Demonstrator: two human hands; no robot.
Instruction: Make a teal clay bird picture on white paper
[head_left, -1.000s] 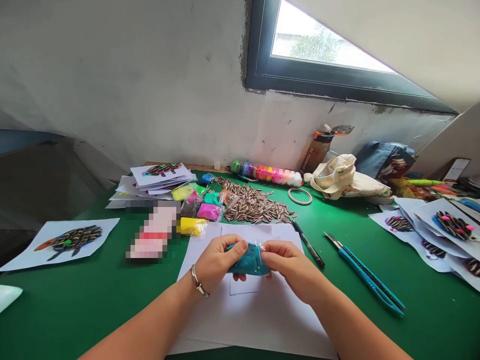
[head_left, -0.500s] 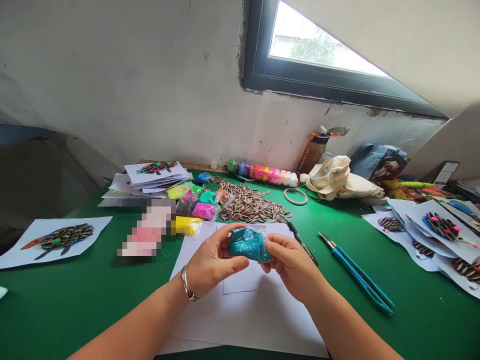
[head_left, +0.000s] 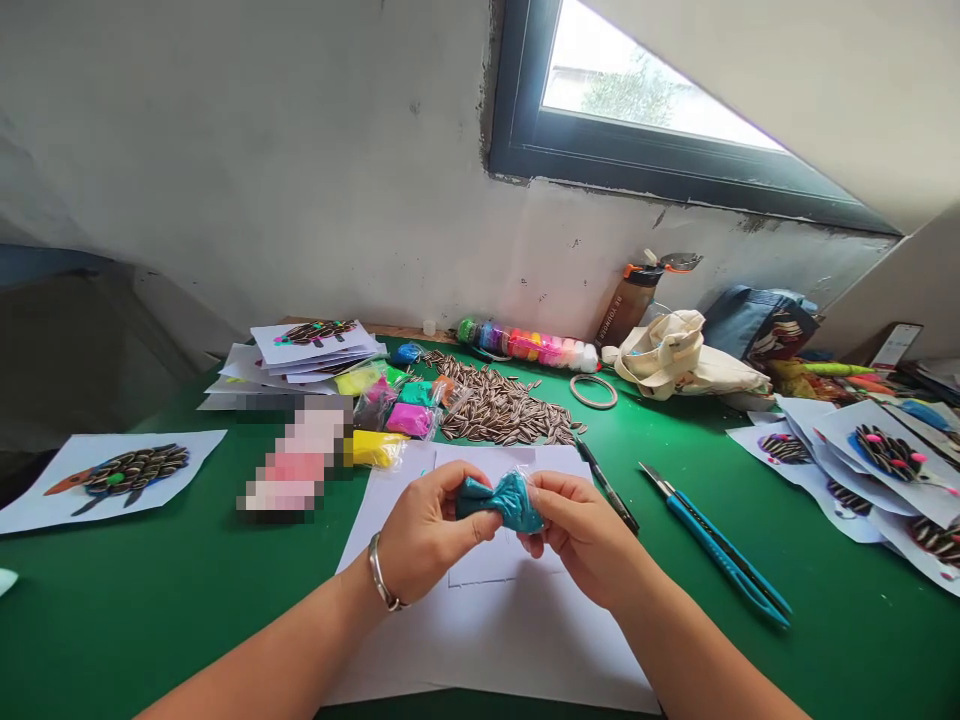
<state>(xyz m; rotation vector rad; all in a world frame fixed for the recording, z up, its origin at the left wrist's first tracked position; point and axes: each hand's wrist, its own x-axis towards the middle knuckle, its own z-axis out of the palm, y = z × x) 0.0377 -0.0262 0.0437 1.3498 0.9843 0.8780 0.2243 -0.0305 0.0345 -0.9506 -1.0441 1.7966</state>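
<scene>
One left hand (head_left: 427,522) and one right hand (head_left: 589,530) pinch one blue bag (head_left: 519,505), so each grip is full. The bag's long way runs side to side between them, and it touches both hands alike. It is above the white paper (head_left: 487,645). Out on the green tabletop (head_left: 187,600) lie one pen (head_left: 609,488), one knife (head_left: 716,550), one ring (head_left: 596,406) and too many seeds (head_left: 510,412) to count.

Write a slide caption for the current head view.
The left hand and right hand grip a teal packet above white paper, striped seeds heaped beyond.
</scene>
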